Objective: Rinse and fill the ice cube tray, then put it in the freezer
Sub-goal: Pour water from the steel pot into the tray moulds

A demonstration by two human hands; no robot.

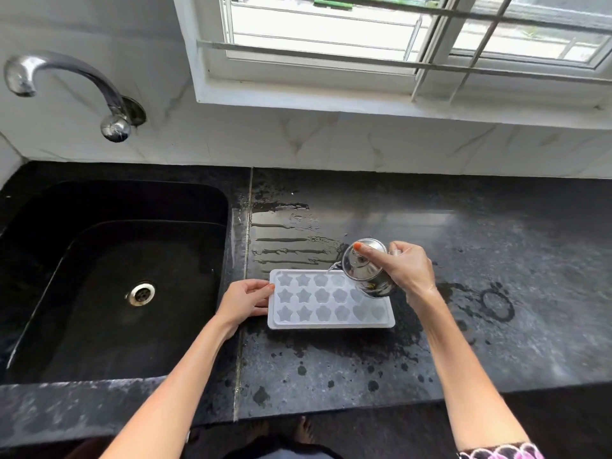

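Tray (326, 323) — left hand (243, 301) grips its end, right hand (409, 270) tilts cup (364, 274) above.

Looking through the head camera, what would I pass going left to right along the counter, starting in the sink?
Sink drain → left hand → ice cube tray, gripped at its left edge by that hand → right hand, tilting a steel pot over the tray → ring-shaped wet mark.

One ice cube tray (331, 324) on one worktop (496, 226); its moulds stand in three rows, six in the nearest, the farther rows partly hidden; one steel pot (367, 276); one left grip (243, 303) and one right grip (409, 268); one sink (132, 200) with one drain (141, 293); one tap (66, 69); one window (331, 34).
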